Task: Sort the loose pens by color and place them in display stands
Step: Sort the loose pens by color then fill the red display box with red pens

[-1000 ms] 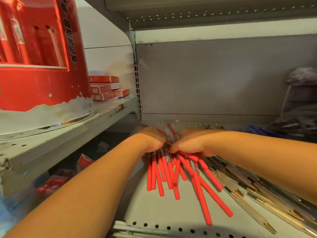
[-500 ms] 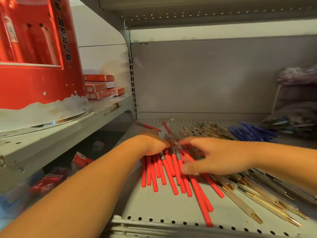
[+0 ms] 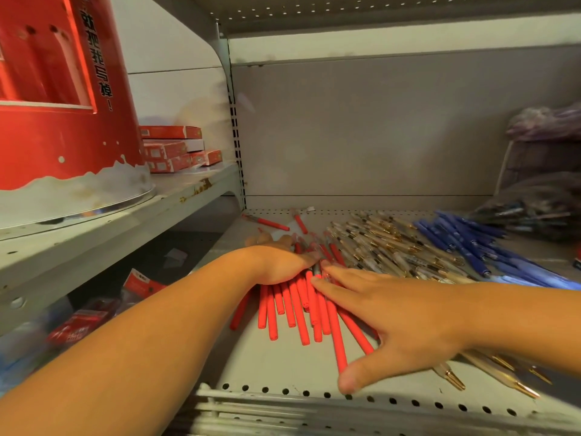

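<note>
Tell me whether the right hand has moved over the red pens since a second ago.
Yes. The right hand has opened flat and slid toward the shelf's front edge, lower down the red pens; earlier it was curled beside the left hand.

Red pens (image 3: 298, 309): uniform matte red barrels, no pattern; two further red pens (image 3: 270, 224) lie at the rear of the shelf. Clear pens (image 3: 386, 247): transparent, pale amber-tinted barrels with gold tips and dark internal sections. Blue pens (image 3: 462, 243): solid dark blue barrels. Shelf (image 3: 283, 366): light grey, with a row of dark round perforations along the front edge and small perforations at the rear. Back panel (image 3: 361, 130): plain grey. Display stand (image 3: 63, 105): red body, black characters, irregular white band along the base. Boxes (image 3: 173, 149): red with white sections. Bag (image 3: 547, 121): translucent, purplish-grey.
</note>
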`<state>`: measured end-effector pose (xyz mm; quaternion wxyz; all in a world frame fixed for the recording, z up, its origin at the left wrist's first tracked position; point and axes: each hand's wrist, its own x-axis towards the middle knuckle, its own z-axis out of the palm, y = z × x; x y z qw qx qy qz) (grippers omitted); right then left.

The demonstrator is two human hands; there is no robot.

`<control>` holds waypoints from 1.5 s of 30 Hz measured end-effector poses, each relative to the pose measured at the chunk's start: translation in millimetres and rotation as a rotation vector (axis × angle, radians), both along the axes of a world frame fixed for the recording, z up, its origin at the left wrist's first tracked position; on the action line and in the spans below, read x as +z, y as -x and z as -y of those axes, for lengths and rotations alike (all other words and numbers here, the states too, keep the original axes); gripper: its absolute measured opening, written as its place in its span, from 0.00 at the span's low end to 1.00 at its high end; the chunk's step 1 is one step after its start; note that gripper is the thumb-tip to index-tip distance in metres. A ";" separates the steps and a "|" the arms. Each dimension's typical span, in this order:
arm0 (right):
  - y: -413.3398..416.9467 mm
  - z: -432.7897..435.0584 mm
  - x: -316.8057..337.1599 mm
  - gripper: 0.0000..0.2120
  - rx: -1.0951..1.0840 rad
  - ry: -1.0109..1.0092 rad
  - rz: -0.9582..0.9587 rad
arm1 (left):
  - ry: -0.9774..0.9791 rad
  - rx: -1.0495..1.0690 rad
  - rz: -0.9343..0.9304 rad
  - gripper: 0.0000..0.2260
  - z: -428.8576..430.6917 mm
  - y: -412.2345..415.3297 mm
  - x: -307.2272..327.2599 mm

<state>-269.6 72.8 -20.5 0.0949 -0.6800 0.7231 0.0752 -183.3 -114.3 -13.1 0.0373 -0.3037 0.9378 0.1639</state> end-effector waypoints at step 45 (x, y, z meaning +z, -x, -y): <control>62.7 148.6 33.7 0.07 -0.602 0.034 0.063 | -0.063 0.107 -0.065 0.15 -1.4 -29.1 30.6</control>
